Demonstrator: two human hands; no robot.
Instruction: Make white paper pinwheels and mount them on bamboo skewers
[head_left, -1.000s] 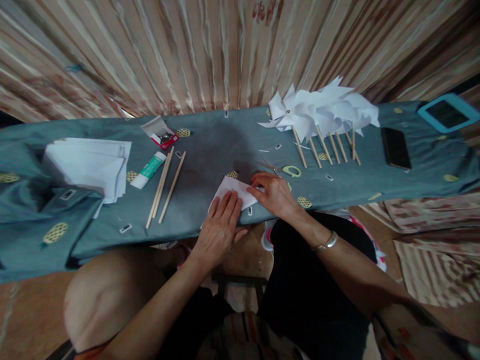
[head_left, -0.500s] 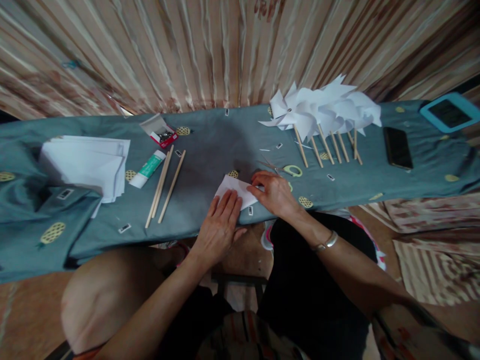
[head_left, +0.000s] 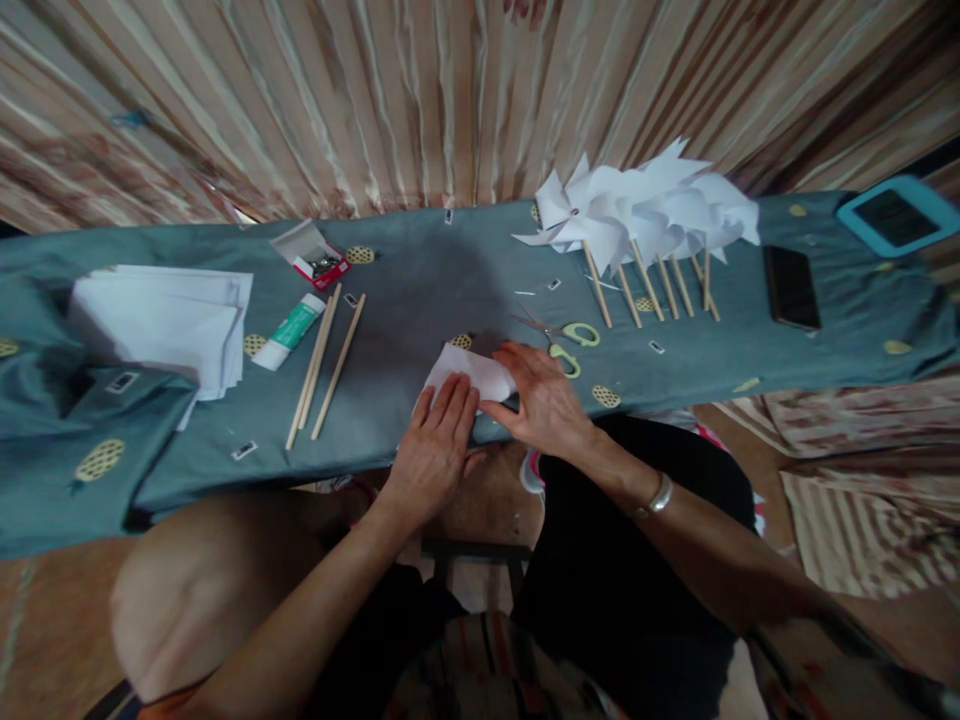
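A folded white sheet of paper (head_left: 480, 372) lies near the front edge of the cloth-covered table. My left hand (head_left: 439, 425) presses flat on its left part, fingers stretched out side by side. At the paper's right edge rests my right hand (head_left: 544, 400), its thumb spread from the fingers and touching the sheet. Just beyond my right hand are scissors (head_left: 570, 335) with light green handles, their blades pointing left. The paper's lower edge is partly hidden under my hands.
Left on the table (head_left: 405, 370) are a stack of paper (head_left: 161, 325), a green-and-white glue tube (head_left: 289, 332), wooden sticks (head_left: 339, 365) and a small open box of metal pins (head_left: 319, 262). Several paper pinwheels (head_left: 637, 210), a phone (head_left: 792, 288) and a blue-framed tablet (head_left: 896, 220) lie right.
My right hand has slid slightly down along the paper's right edge, its thumb now lower and farther from the fingers. The scissors show more fully. The view has shifted a little.
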